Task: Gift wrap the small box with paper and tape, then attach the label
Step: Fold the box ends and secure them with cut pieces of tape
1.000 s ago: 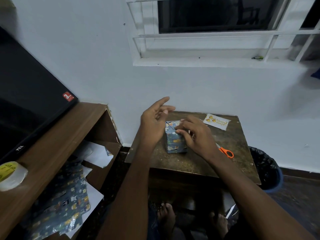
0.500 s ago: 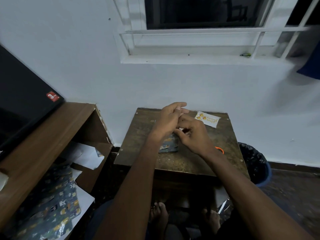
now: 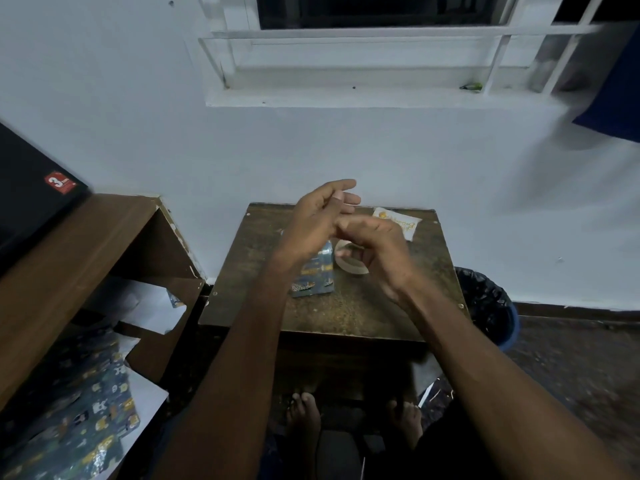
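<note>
We note the small brown worktop (image 3: 349, 306) against the wall, with a wooden shelf unit (image 3: 69, 265) to our left holding spare patterned wrapping paper (image 3: 79, 410). A dark bin (image 3: 485, 303) stands to the right of the worktop.

On the worktop the small box (image 3: 317, 275), already covered in blue patterned paper, stands free below our left wrist; neither hand touches it. Just beside it on the right sits the tape roll (image 3: 349, 261), partly hidden under our right hand. The label (image 3: 398, 221) lies apart at the far right corner, untouched, presumably parked until wrapping is finished.

Both hands are raised above the box and meet. We judge this to be handling a strip of tape, though no strip is visible.

Left hand (image 3: 311, 223): fingers (image 3: 341, 185) extended and relaxed, spread loosely, gripping nothing we can see. Right hand (image 3: 374, 244): fingers curled downward toward the left hand's fingers; whether they pinch tape, or touch the roll, we cannot tell.
</note>
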